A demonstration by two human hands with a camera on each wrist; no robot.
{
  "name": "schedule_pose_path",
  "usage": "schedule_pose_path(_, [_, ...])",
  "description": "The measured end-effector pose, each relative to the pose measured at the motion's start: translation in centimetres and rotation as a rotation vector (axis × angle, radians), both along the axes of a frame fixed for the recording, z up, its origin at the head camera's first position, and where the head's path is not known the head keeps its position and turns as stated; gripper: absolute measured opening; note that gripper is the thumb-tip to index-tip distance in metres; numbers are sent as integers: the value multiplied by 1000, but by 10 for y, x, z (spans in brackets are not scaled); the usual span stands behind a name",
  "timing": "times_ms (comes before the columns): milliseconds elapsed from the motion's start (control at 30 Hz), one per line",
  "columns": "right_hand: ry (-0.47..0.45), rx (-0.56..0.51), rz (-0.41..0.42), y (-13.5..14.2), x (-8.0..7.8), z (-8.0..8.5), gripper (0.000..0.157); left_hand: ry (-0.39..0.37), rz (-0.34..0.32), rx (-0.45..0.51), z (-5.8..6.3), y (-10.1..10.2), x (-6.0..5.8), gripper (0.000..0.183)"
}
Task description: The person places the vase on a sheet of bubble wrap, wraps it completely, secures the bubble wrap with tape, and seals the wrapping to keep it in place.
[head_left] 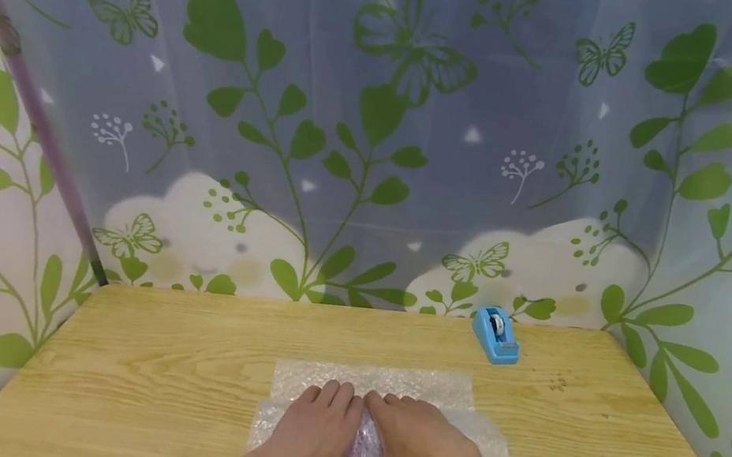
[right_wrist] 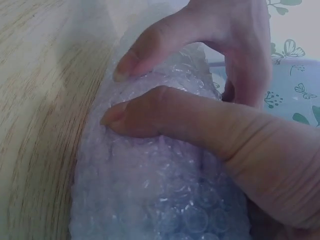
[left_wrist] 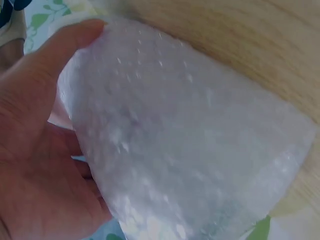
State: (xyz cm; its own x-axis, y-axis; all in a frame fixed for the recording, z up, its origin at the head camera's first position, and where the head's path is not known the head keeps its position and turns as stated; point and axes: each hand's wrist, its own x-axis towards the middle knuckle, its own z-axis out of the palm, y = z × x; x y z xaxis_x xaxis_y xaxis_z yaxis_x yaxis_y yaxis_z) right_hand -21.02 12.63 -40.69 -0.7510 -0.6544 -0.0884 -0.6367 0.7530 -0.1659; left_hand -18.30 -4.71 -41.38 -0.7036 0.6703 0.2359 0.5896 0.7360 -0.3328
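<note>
Both hands grip a bubble-wrapped bundle (head_left: 363, 452) at the front middle of the table; purple shows through it, and the kind of thing inside cannot be made out. My left hand (head_left: 317, 432) holds its left side, and my right hand (head_left: 411, 443) holds its right side. Under and around it lies a sheet of bubble wrap (head_left: 378, 377). In the left wrist view, the left thumb (left_wrist: 75, 37) lies over the edge of the bubble wrap (left_wrist: 175, 135). Seen from the right wrist, both thumbs press side by side on the wrapped surface (right_wrist: 150, 185).
A blue tape dispenser (head_left: 497, 335) with a roll stands at the back right of the wooden table (head_left: 173, 358). Behind and at the sides hangs a curtain (head_left: 315, 93) with green leaves and butterflies.
</note>
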Motion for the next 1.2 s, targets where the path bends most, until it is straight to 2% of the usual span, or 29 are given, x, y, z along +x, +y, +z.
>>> schedule_pose_path(133, [-55,6,-17,-2,-1,1,71,-17,15,29,-6,2,0,94])
schedule_pose_path(367, [-142,28,-54,-6,-4,4,69,-98,45,129,-14,0,0,83])
schedule_pose_path(633, [-186,41,-74,-7,-7,8,69,-80,19,164,-20,-1,-5,84])
schedule_pose_path(833, [-286,-6,-31,-6,-13,9,68,-119,7,176,-18,-2,-9,81])
schedule_pose_path(1000, [-383,-69,18,-3,-20,8,63,-159,23,170,-16,-3,-14,82])
schedule_pose_path(1200, [-461,-115,51,-2,-28,7,55,-241,30,180,-13,-3,-19,80])
